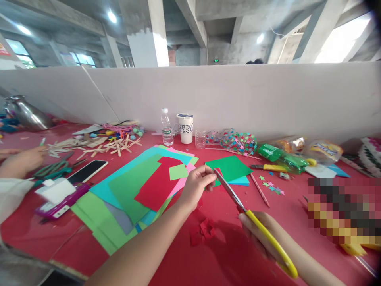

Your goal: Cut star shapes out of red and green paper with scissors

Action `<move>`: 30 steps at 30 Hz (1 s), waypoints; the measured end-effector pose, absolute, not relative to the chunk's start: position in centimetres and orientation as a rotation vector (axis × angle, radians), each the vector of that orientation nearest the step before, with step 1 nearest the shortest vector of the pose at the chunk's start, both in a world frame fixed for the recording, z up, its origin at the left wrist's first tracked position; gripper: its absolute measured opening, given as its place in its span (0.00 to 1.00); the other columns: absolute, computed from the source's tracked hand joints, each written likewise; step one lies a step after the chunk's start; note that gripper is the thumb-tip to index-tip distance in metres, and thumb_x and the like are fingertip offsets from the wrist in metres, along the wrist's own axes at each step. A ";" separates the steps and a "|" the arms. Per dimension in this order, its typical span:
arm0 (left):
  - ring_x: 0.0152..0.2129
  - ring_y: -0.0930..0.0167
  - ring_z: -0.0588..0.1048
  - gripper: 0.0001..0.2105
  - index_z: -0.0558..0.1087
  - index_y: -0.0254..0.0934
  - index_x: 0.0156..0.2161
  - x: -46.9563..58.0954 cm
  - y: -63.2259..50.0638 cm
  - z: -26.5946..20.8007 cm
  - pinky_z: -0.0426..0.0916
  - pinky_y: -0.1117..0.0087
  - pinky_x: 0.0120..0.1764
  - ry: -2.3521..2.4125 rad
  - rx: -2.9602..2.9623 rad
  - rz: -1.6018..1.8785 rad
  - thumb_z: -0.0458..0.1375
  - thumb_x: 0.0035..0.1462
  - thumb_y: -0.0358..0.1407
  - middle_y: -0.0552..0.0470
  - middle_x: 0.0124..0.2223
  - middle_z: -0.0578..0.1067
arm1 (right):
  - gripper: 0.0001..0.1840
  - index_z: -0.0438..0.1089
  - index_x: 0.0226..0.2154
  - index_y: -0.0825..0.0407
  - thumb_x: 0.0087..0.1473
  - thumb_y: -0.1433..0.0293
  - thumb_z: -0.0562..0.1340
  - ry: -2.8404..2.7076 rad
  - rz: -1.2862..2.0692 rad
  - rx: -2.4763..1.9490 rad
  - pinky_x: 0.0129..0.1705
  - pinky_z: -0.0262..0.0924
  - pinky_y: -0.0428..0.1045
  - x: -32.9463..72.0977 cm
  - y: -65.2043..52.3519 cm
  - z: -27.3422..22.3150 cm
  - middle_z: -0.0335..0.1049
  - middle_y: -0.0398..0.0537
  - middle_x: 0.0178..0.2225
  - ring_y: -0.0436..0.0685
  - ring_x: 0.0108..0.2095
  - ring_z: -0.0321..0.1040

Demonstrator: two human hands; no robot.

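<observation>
My left hand [198, 184] pinches a small piece of red paper [218, 173], partly hidden behind the fingers. Yellow-handled scissors [262, 234] are gripped in my right hand [258, 228], their blades pointing up and left so that the tips meet the paper. Under my hands lie small red paper scraps [205, 230] on the red table. To the left spreads a pile of coloured paper sheets, with a red sheet [157, 184] and a light green square [177, 172] on top. A dark green sheet [230, 167] lies just beyond the scissor tips.
Beyond stand a water bottle [167, 129] and a white cup [186, 131]. Star-filled plastic [238, 141], green bottles [279, 157], a cutter [274, 168] and loose stars [270, 184] lie right. Left are craft sticks [119, 147], a phone [87, 171] and another person's hand [24, 161].
</observation>
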State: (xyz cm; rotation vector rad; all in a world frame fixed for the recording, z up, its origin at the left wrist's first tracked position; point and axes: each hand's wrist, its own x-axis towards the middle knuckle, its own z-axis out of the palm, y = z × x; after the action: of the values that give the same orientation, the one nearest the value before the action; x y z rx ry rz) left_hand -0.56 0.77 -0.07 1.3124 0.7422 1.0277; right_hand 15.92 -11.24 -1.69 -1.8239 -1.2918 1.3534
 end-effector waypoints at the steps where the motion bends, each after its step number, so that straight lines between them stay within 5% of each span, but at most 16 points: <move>1: 0.16 0.77 0.64 0.06 0.70 0.35 0.26 -0.5 0.8 -0.1 0.58 0.75 0.24 0.750 1.318 1.051 0.59 0.48 0.37 0.58 0.18 0.65 | 0.27 0.56 0.19 0.50 0.51 0.44 0.54 -1.293 1.352 -1.822 0.11 0.41 0.40 15.9 -11.2 -1.7 0.49 0.32 0.06 0.43 0.07 0.44; 7: 0.20 0.79 0.66 0.05 0.70 0.34 0.25 -0.2 0.6 -0.4 0.62 0.74 0.28 0.726 1.234 1.086 0.60 0.45 0.34 0.51 0.41 0.75 | 0.27 0.56 0.19 0.50 0.52 0.45 0.54 -1.306 1.368 -1.830 0.10 0.41 0.40 16.0 -11.2 -2.0 0.50 0.33 0.06 0.43 0.07 0.44; 12: 0.28 0.73 0.72 0.04 0.70 0.34 0.25 0.3 0.5 -0.9 0.66 0.69 0.38 0.666 1.104 1.065 0.60 0.45 0.33 0.50 0.31 0.77 | 0.27 0.56 0.19 0.50 0.51 0.44 0.55 -1.286 1.406 -1.838 0.10 0.41 0.40 16.0 -11.0 -2.0 0.51 0.33 0.06 0.43 0.07 0.45; 19: 0.27 0.73 0.72 0.06 0.69 0.35 0.26 0.1 1.1 -1.1 0.66 0.68 0.39 0.708 1.096 1.070 0.60 0.47 0.35 0.52 0.27 0.75 | 0.28 0.60 0.21 0.50 0.49 0.42 0.53 -1.245 1.319 -1.760 0.11 0.43 0.40 16.8 -10.8 -2.8 0.53 0.34 0.07 0.44 0.08 0.47; 30: 0.38 0.68 0.69 0.05 0.73 0.37 0.31 1.2 -1.8 -3.3 0.64 0.68 0.43 0.571 2.482 0.639 0.55 0.55 0.30 0.48 0.37 0.70 | 0.25 0.60 0.22 0.50 0.54 0.47 0.52 -1.126 1.047 -1.668 0.11 0.46 0.42 18.5 -9.3 -3.5 0.55 0.34 0.08 0.46 0.08 0.51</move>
State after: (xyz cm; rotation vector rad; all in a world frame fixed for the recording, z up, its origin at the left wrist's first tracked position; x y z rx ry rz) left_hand 1.19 -1.84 -3.32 2.4820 0.5707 0.6394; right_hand 18.52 -9.32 -3.48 -1.6682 -1.1264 1.0471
